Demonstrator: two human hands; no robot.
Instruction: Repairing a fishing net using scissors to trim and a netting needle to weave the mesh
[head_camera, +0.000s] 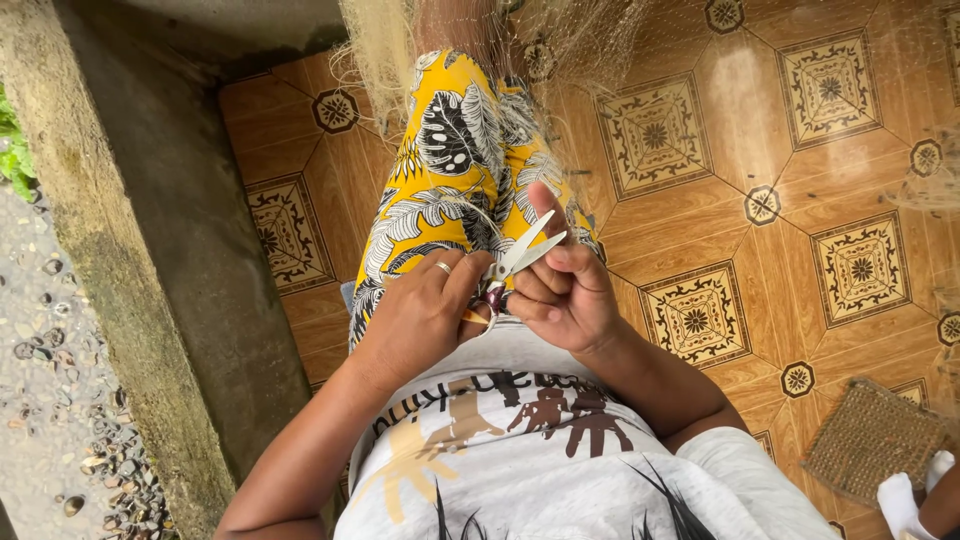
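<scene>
A patterned brown tiled floor (760, 120) is seen below, bordered on the left by a concrete ledge (150, 250). A fine pale net (560, 40) is draped over the seated person's yellow leaf-print trousers (440, 170) and spreads across the tiles. A woven mat (872, 440) lies at the lower right, just beside another person's white sock.

Both hands are held together over the lap. The right hand (570, 290) is clenched around a pair of small scissors (520, 258), whose 2 pale blades are parted and pointed away from the body. The left hand (425, 310), with 1 ring, is closed at the scissor handles; whether net thread is pinched in it cannot be told.

As a judgement, the open blades lie touching the right thumb and near the left fingers, so skin could be nicked, or a wrong strand of the nearly invisible net cut.
</scene>
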